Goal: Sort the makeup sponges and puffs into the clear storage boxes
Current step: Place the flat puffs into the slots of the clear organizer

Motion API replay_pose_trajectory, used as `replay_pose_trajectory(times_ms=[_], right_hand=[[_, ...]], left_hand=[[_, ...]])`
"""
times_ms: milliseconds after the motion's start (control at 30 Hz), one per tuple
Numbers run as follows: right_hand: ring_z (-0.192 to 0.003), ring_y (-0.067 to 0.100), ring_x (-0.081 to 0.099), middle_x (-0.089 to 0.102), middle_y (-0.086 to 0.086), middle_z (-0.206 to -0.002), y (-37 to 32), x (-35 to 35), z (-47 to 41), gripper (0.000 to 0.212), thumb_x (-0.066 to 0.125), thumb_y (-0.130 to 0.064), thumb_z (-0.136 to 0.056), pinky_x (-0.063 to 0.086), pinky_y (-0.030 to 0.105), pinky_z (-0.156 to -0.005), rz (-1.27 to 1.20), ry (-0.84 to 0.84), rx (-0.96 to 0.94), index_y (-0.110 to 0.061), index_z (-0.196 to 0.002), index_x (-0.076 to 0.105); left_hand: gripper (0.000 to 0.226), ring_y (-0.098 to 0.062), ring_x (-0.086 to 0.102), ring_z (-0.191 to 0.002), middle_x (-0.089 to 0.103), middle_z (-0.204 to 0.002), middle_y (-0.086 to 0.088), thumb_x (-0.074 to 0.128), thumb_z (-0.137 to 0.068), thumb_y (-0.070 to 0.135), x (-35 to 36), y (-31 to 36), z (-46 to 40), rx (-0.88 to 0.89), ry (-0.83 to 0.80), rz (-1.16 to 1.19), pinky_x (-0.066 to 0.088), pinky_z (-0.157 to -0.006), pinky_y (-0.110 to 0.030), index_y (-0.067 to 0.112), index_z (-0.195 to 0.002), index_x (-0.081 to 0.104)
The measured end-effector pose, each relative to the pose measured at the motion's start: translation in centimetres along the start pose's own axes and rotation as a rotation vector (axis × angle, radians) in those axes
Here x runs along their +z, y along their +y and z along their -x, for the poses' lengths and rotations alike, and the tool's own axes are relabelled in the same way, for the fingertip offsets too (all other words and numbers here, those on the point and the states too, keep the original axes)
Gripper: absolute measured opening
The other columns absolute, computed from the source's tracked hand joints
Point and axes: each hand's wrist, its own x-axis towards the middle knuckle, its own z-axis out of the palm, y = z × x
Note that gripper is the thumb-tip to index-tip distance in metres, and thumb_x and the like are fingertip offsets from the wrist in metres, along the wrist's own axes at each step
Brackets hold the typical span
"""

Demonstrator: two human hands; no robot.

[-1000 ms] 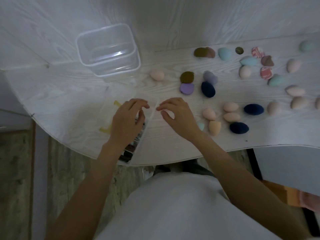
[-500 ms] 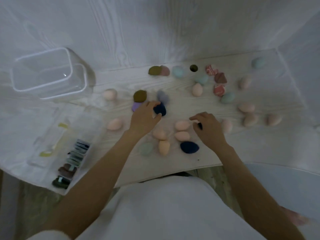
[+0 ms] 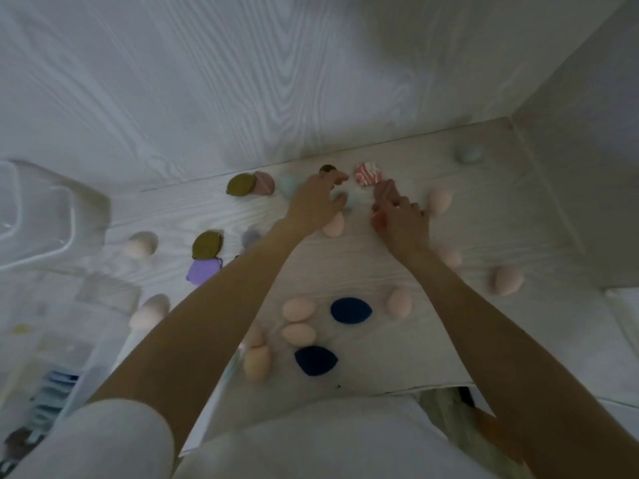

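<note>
Left hand (image 3: 313, 202) reaches with its grip apart over a mint sponge (image 3: 342, 198); right hand (image 3: 401, 219) pinches a reddish puff (image 3: 378, 219), the pink marbled round puff (image 3: 368, 173) just beyond.

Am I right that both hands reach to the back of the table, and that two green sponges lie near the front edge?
Not quite. In the head view the two sponges near the front edge are dark blue, not green. Both the left hand and the right hand do reach to the back of the table.

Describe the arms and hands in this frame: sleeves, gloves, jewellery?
Both hands are bare: left hand and right hand show no gloves, and no rings or watch can be made out. Forearms are uncovered. A white short sleeve covers the left upper arm, matching the white top; the right sleeve is out of view.
</note>
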Motion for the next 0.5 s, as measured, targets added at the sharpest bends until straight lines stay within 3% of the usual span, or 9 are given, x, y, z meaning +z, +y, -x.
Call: replay_pose_trajectory(times_ms=[133,267,400,500], right_hand=[[-0.094,0.036,0.052,0.053,0.022,-0.113,0.4,-0.9,-0.2,0.061,0.061,-0.012,-0.084,0.040,0.038,-0.078,-0.197,-0.036,-0.076,-0.006,-0.140,0.034],[-0.089,0.031,0.055,0.056,0.018,-0.101,1.8,-2.6,-0.2,0.029,0.061,-0.007,-0.084,0.034,0.027,-0.068,-0.417,0.033,-0.038,0.000,-0.112,0.056],[-0.080,0.025,0.057,0.058,0.013,-0.099,2.6,-3.4,0.6,0.021,0.061,-0.017,-0.088,0.043,0.033,-0.065,-0.411,0.177,0.008,-0.004,-0.105,0.063],[-0.074,0.021,0.056,0.057,0.009,-0.096,1.9,-3.7,2.1,0.019,0.061,-0.022,-0.089,0.048,0.034,-0.061,-0.449,0.241,-0.003,-0.005,-0.098,0.062]], left_hand=[[0.047,-0.029,0.041,-0.126,0.046,-0.138,-0.014,0.046,-0.093,0.022,3.0,1.3,-6.1,-0.022,-0.110,-0.190,0.028,-0.101,-0.035,0.006,-0.137,0.039],[0.052,-0.031,0.026,-0.135,0.031,-0.149,-0.010,0.042,-0.095,0.012,4.9,1.3,-8.2,0.032,-0.183,-0.388,0.031,-0.105,-0.041,0.012,-0.145,0.029],[0.054,-0.031,0.040,-0.124,0.048,-0.133,-0.012,0.053,-0.088,0.011,5.1,1.6,-7.9,0.000,-0.063,-0.232,0.036,-0.098,-0.037,0.018,-0.139,0.040],[0.036,-0.024,0.058,-0.097,0.063,-0.104,-0.010,0.061,-0.079,0.008,3.7,2.5,-6.7,-0.041,0.127,0.074,0.044,-0.083,-0.029,0.013,-0.115,0.060]])
